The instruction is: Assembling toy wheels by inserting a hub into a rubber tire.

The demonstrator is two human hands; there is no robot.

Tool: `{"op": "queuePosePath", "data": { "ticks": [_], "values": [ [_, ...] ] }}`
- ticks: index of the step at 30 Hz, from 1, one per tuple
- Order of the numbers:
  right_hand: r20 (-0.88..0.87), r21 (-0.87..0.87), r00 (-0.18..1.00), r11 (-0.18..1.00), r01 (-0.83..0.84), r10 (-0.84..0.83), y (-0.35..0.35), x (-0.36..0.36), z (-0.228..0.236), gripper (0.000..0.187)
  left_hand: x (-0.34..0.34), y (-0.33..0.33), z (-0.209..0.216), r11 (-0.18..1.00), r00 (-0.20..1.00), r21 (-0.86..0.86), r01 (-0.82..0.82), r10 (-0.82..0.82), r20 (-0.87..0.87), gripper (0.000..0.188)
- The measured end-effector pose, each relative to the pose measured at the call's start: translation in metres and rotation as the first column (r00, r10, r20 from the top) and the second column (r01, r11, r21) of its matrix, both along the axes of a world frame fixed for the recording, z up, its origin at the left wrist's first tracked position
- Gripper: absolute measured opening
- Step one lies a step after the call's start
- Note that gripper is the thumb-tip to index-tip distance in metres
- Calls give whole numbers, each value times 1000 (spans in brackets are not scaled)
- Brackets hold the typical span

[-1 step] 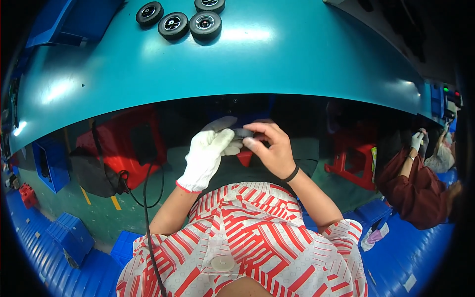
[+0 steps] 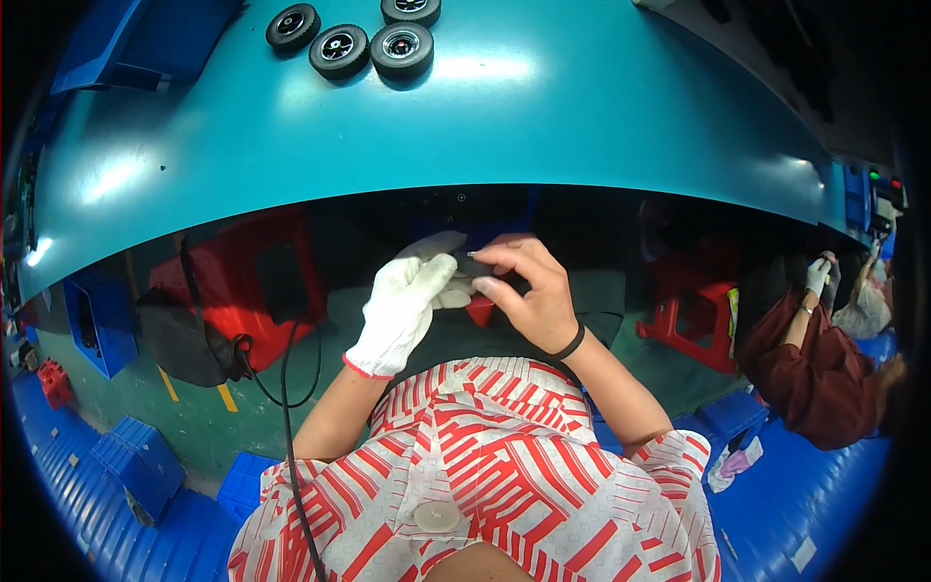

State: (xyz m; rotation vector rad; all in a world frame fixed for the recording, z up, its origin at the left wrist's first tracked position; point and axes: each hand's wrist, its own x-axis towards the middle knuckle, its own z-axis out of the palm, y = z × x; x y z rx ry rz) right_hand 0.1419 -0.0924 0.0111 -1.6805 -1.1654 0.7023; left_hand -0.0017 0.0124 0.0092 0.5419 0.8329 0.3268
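In front of my body, just below the near edge of the teal table point(image 2: 582, 136), my two hands meet around a small dark grey, rounded part point(image 2: 473, 267). My left hand point(image 2: 400, 303), in a white glove with a red cuff, closes its thumb and fingers on the part's left side. From the right, my bare right hand point(image 2: 538, 296), with a black band on its wrist, pinches the same part between thumb and fingers. Fingers cover much of it, so its exact kind cannot be made out. Several black wheels point(image 2: 339, 51) with silver-trimmed hubs lie on the table's far side.
A blue bin point(image 2: 121, 68) stands at the table's far left. Red stools point(image 2: 218, 291) are under the table on both sides, with a black bag point(image 2: 179, 335) at the left. A black cable point(image 2: 288, 427) hangs down my front. A co-worker point(image 2: 810, 369) sits at right.
My right fingers have shifted slightly on the dark part, which appears turned or tilted and shows less of its rounded edge. My left hand stays nearly still.
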Motion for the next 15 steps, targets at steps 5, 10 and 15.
{"op": "queuePosePath", "data": {
  "ticks": [5,10,15],
  "values": [
    [-44,-77,999,997,18,-21,-1,-1,7,41,-2,-3,-5,1000,993,1,13,-13,115,37],
    [-187,-104,982,994,-32,12,-3,0,0,48,-5,-4,0,991,993,88,103,-107,46,46],
    [-220,-78,975,997,-29,12,-3,-1,-1,48,-6,-5,-1,989,994,109,97,-101,37,48]
  ]
}}
